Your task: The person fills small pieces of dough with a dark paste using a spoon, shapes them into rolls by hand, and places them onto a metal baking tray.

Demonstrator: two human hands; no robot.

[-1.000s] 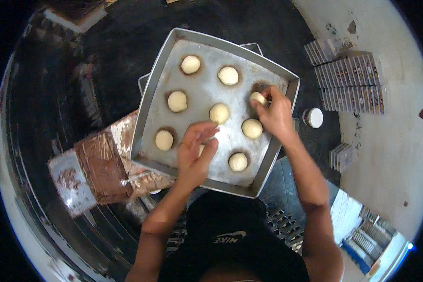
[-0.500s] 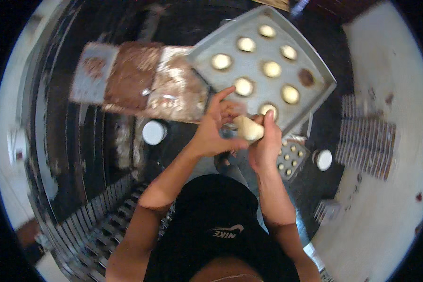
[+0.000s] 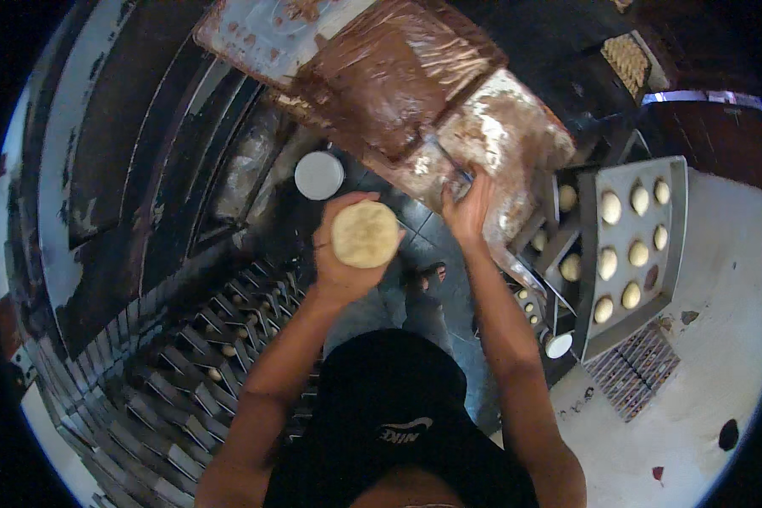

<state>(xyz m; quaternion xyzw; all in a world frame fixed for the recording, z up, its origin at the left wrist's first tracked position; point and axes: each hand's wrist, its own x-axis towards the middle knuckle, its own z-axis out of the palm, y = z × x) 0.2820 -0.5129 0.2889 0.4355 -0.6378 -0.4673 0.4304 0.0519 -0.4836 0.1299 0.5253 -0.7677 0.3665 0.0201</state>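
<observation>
A flattened round of pale dough [image 3: 365, 234] lies in my left hand [image 3: 345, 281], whose fingers curve around its edge. My right hand [image 3: 472, 210] grips a blue-handled tool with a thin metal blade [image 3: 443, 151] at the near edge of the worktop. The blade reaches toward a wide layer of smooth brown filling [image 3: 381, 72]; whether it is a knife or a spatula, I cannot tell. Bare worktop beside the filling [image 3: 516, 127] is smeared brown. To the right, a metal baking tray [image 3: 621, 288] carries several pale dough balls [image 3: 638, 252].
Further trays with dough balls [image 3: 570, 267] sit under the big tray. A white round lid [image 3: 319, 175] is beside the worktop, another white lid [image 3: 559, 345] low on the right. Metal racking [image 3: 203, 372] fills the lower left. A tray of twisted pieces [image 3: 626, 63] stands far right.
My view has swung left, toward the brown filling. The dough, earlier between both hands over the tray, is now flat in my left hand. My right hand has taken hold of the blue-handled tool.
</observation>
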